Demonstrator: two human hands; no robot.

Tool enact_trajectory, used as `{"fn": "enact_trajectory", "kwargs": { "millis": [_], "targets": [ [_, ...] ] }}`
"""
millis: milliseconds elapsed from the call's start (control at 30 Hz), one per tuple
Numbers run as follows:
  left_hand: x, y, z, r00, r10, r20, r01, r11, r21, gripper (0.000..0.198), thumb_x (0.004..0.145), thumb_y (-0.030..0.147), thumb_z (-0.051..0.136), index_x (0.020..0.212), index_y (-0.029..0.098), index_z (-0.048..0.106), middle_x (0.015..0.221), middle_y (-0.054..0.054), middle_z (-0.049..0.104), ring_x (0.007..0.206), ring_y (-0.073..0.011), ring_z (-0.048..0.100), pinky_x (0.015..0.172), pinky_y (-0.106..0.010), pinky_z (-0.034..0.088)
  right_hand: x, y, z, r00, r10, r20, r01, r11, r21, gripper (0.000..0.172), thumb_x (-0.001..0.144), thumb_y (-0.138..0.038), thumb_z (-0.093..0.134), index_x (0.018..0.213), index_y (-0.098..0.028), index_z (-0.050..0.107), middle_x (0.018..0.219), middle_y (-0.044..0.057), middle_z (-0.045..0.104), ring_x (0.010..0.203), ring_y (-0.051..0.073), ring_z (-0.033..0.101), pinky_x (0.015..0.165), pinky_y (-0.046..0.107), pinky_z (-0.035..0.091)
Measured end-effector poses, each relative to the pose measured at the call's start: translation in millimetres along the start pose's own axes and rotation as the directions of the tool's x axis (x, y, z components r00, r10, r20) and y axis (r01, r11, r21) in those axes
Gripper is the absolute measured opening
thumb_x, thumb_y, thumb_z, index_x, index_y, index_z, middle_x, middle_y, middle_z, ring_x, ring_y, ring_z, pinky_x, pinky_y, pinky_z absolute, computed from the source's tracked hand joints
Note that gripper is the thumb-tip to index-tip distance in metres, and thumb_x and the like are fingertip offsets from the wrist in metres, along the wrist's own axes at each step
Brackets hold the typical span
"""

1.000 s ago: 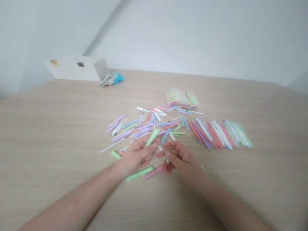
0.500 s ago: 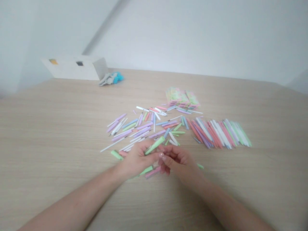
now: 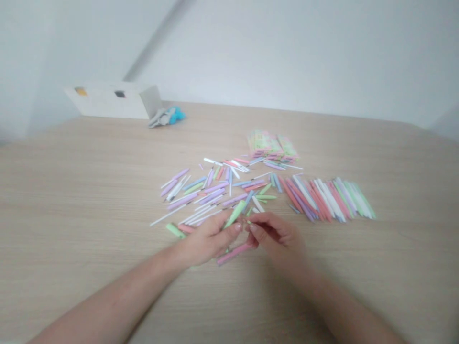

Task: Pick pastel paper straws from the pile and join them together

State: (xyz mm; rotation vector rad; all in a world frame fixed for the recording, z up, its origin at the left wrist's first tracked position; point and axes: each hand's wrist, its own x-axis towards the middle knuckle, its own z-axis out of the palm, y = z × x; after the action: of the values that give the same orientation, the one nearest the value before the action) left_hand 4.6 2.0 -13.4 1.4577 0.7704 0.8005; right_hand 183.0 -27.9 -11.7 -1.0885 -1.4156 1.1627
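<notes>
My left hand (image 3: 210, 238) pinches a light green pen barrel (image 3: 235, 213) that points up and to the right. My right hand (image 3: 278, 232) is closed, its fingertips meeting the left thumb at the barrel's lower end; what it pinches is too small to make out. A pink pen (image 3: 234, 253) lies on the wooden table (image 3: 71, 191) just under both hands. A loose scatter of pastel pen parts (image 3: 211, 191) spreads beyond the hands. A neat row of assembled pens (image 3: 326, 193) lies to the right.
A stack of colourful packets (image 3: 270, 145) sits behind the scatter. A white box (image 3: 114, 101) and a grey and blue bundle (image 3: 167, 116) stand at the far left by the wall. A green piece (image 3: 175, 230) lies left of my left hand.
Both hands drew together and shifted slightly right and away. The green barrel tilted more upright. The green pen that lay beneath the hands is no longer visible.
</notes>
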Motion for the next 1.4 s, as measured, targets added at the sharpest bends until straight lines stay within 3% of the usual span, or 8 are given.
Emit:
{"fn": "enact_trajectory", "kwargs": {
  "millis": [100,200,367,567,733,1033,1233,1400],
  "targets": [
    [-0.2,-3.0,-1.8,0.993,-0.013,0.121,0.009,1.0,0.029,0.025,0.087,0.04,0.052,0.084,0.016,0.055,0.055,0.005,0.047,0.042,-0.0064,0.036,0.04,-0.017,0.029,-2.0,3.7,-1.5,0.999,-0.042,0.004,0.042,0.994,-0.1,0.014,0.084,-0.028,0.057,0.09,-0.02,0.067,0.063,-0.001,0.059,0.053,0.01,0.052,0.049,0.023,0.042],
    [1.0,-4.3,-3.8,0.99,-0.001,0.139,-0.011,0.997,0.083,0.023,0.088,0.037,0.05,0.084,0.015,0.054,0.059,0.004,0.049,0.044,-0.0061,0.036,0.041,-0.016,0.029,-1.8,6.0,-3.2,0.996,-0.086,0.007,0.086,0.977,-0.196,0.016,0.084,-0.029,0.057,0.092,-0.021,0.069,0.072,0.002,0.065,0.061,0.013,0.056,0.056,0.026,0.043],
    [3.3,-0.9,-3.8,0.997,0.03,0.076,-0.041,0.987,0.155,0.023,0.087,0.036,0.052,0.088,0.014,0.061,0.051,0.005,0.041,0.044,-0.0073,0.033,0.04,-0.017,0.026,-0.7,4.8,-4.7,0.994,-0.108,0.017,0.109,0.964,-0.241,0.018,0.085,-0.028,0.055,0.096,-0.023,0.07,0.085,0.004,0.07,0.073,0.017,0.06,0.065,0.029,0.045],
    [2.7,-2.9,-3.0,1.0,-0.014,-0.003,0.014,0.995,0.098,0.025,0.086,0.037,0.054,0.093,0.015,0.061,0.047,0.008,0.035,0.041,-0.0068,0.03,0.038,-0.016,0.025,-2.4,5.7,-7.3,0.998,-0.058,-0.005,0.055,0.956,-0.287,0.019,0.087,-0.026,0.05,0.096,-0.023,0.068,0.069,0.0,0.061,0.058,0.012,0.05,0.054,0.025,0.039],
    [3.0,-2.4,-2.6,1.0,-0.002,-0.03,0.005,0.996,0.091,0.024,0.085,0.036,0.055,0.094,0.015,0.062,0.047,0.007,0.036,0.041,-0.0075,0.032,0.038,-0.017,0.026,-1.5,7.8,-6.7,0.996,-0.083,-0.032,0.069,0.949,-0.306,0.018,0.086,-0.025,0.051,0.092,-0.022,0.068,0.074,0.001,0.062,0.066,0.014,0.054,0.059,0.026,0.041],
    [5.2,0.4,-5.9,0.995,0.094,-0.015,-0.084,0.946,0.313,0.024,0.088,0.033,0.049,0.095,0.015,0.064,0.083,-0.003,0.062,0.078,-0.0163,0.054,0.07,-0.024,0.042,0.2,4.5,-9.6,0.983,-0.184,-0.003,0.167,0.898,-0.408,0.019,0.084,-0.023,0.053,0.097,-0.024,0.067,0.071,0.002,0.062,0.061,0.014,0.053,0.057,0.027,0.04],
    [6.8,-2.2,-8.4,0.995,0.094,0.025,-0.097,0.926,0.364,0.022,0.089,0.03,0.048,0.091,0.014,0.062,0.086,-0.003,0.061,0.082,-0.0172,0.055,0.076,-0.025,0.042,2.8,7.9,-8.7,1.0,-0.019,0.011,0.021,0.979,-0.201,0.008,0.085,-0.027,0.055,0.091,-0.021,0.056,0.068,-0.001,0.058,0.058,0.012,0.053,0.052,0.024,0.04],
    [5.0,-6.1,-7.5,0.996,0.075,0.047,-0.086,0.945,0.316,0.023,0.089,0.029,0.048,0.099,0.015,0.063,0.086,-0.004,0.061,0.083,-0.0177,0.055,0.075,-0.026,0.042,4.1,6.8,-5.1,0.995,0.053,0.084,-0.047,0.996,-0.074,0.016,0.087,-0.028,0.051,0.097,-0.021,0.061,0.071,-0.001,0.061,0.054,0.01,0.054,0.051,0.023,0.042]
  ]
}}
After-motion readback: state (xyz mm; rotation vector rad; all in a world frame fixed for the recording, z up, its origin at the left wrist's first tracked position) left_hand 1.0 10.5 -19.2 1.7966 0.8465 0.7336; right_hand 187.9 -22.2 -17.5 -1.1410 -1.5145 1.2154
